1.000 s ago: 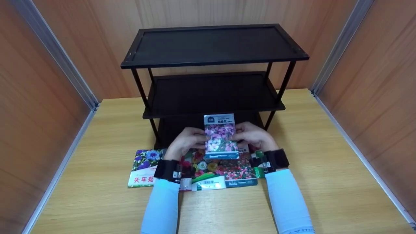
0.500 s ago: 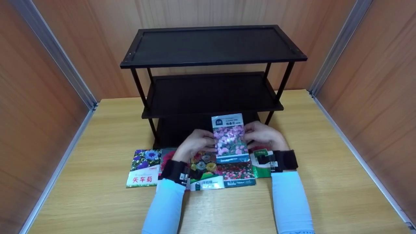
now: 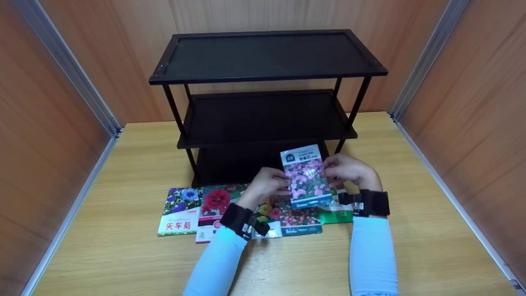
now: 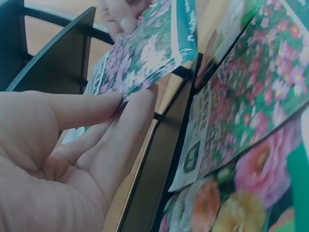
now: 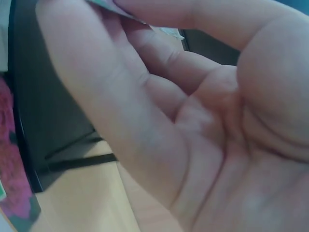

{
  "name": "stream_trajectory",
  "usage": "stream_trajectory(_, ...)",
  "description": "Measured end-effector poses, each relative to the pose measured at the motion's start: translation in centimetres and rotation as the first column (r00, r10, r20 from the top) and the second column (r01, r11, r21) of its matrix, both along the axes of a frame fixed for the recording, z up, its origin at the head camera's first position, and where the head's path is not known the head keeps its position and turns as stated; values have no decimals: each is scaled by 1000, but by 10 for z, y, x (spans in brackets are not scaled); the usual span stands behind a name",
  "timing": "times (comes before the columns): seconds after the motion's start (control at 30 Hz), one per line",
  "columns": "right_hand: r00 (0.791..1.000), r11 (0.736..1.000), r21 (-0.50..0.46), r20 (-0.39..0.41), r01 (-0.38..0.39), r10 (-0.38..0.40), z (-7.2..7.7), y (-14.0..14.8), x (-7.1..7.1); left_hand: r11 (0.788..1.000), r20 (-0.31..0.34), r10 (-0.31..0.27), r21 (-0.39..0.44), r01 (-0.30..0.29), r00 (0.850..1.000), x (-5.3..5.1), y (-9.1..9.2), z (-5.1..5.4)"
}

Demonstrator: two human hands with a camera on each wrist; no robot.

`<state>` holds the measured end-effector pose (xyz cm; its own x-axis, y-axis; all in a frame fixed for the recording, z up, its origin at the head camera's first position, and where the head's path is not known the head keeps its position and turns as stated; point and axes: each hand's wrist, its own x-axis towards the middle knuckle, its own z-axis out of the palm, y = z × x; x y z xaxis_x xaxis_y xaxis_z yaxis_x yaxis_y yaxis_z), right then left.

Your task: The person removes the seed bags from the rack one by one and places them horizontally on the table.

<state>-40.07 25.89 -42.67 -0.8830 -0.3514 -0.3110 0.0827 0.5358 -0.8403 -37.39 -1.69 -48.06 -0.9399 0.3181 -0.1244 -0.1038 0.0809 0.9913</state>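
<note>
A flower seed packet (image 3: 306, 176) with pink blossoms and a blue bottom band is held up, tilted, above the row of packets. My left hand (image 3: 267, 185) pinches its left edge between thumb and fingers; the left wrist view shows the thumb and fingertips meeting on the packet (image 4: 145, 53). On the opposite edge my right hand (image 3: 349, 170) pinches it as well. In the right wrist view only a sliver of the packet shows at the fingertips of the right hand (image 5: 159, 92). Part of the row beneath is hidden by the left hand and the held packet.
Several seed packets lie side by side on the wooden table (image 3: 123, 197): a blue cornflower one (image 3: 178, 211), a red-flowered one (image 3: 215, 201), a red-and-pink one (image 3: 302, 224) and a green one (image 3: 337, 216). Behind them stands a black three-tier shelf (image 3: 267, 57), between wood-grain walls.
Both hands have carried the held packet to the right, and it now leans more. The red-flowered packet and the green one on the table have come more into view.
</note>
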Motion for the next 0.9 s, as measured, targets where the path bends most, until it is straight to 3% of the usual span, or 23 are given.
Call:
stream_trajectory(0.13,1000,1000,23,7,15,-16,1,12,2,999,-36,7,51,-5,999,5,13,-5)
stream_trajectory(0.27,999,998,41,3,43,-43,4,28,8,995,-32,23,95,-19,999,10,34,-9)
stream_trajectory(0.4,996,993,81,-1,87,-88,8,46,16,993,7,27,112,-27,1000,13,60,-9)
stream_trajectory(0.57,991,986,111,20,127,-130,11,66,25,997,17,33,75,-35,999,17,85,-6)
stream_trajectory(0.7,986,980,128,37,155,-161,13,82,34,996,69,41,71,-46,997,17,104,-4)
stream_trajectory(0.9,971,964,137,46,227,-235,12,108,44,991,131,86,93,-99,988,15,138,-1)
